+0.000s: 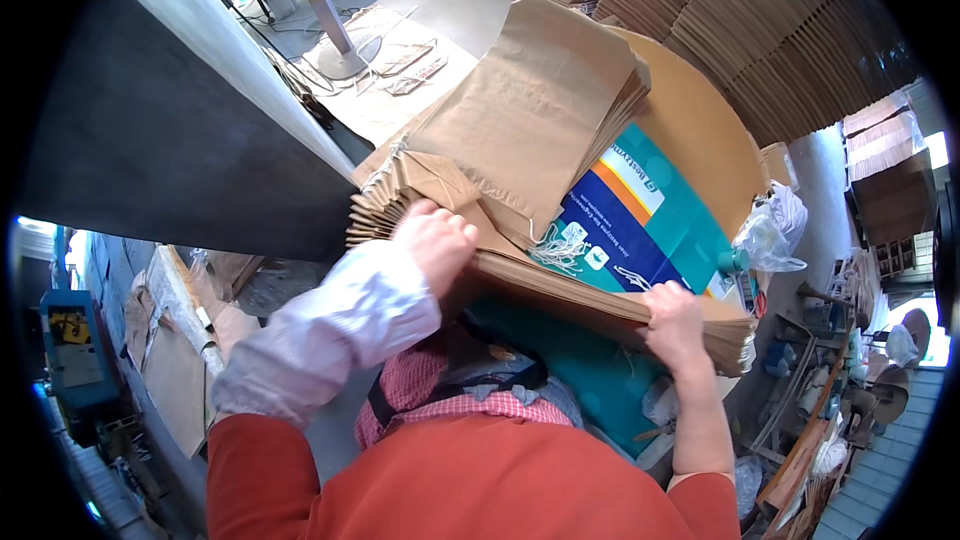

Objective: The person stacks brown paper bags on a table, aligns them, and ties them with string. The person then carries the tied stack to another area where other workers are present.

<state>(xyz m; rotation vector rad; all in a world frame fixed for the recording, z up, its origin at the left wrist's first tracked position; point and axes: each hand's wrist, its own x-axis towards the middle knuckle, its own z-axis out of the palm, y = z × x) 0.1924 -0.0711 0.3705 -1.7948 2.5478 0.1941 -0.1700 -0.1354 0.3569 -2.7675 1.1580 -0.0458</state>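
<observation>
A thick stack of brown paper bags [560, 283] lies along the near edge of a round table, its layered edges toward me. My left hand [437, 242] is closed at the stack's left end, beside fanned-out folded bag ends [378, 210]; its fingertips are partly hidden. Over the stack's right part my right hand [672, 323] is closed, fingers curled over the top edge. Just beyond, another pile of brown paper bags [535, 90] rests at a slant. White strings [560, 252] lie between the pile and the held stack.
A blue and green printed sheet [690, 225] covers part of the round tabletop [705, 110]. Tall rows of stacked brown paper [750, 30] stand far right. A dark panel [200, 130] rises at left. A plastic bag [775, 230] hangs by the table's right edge.
</observation>
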